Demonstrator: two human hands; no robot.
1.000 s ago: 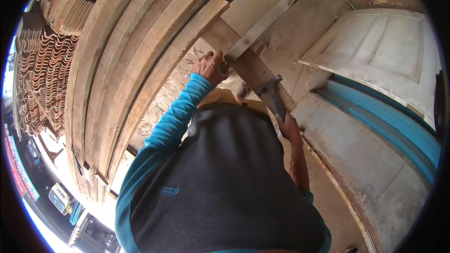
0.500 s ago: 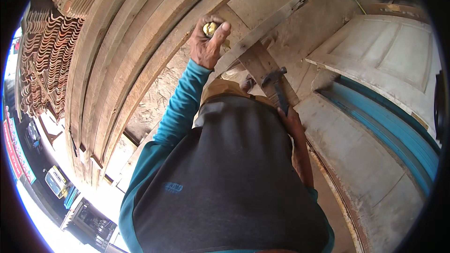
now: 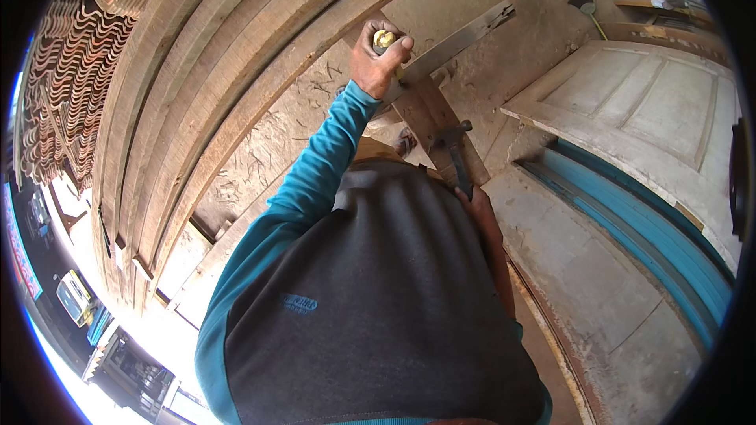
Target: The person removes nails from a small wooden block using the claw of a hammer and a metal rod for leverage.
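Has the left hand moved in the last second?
Yes. The left hand has gone up the plank, away from the hammer.

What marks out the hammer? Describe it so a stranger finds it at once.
Start from the pale panelled door lying flat on the right, then cross left to the brown plank beside the person's dark shirt. The hammer lies over it in the right hand, the only dark metal claw-headed tool there.
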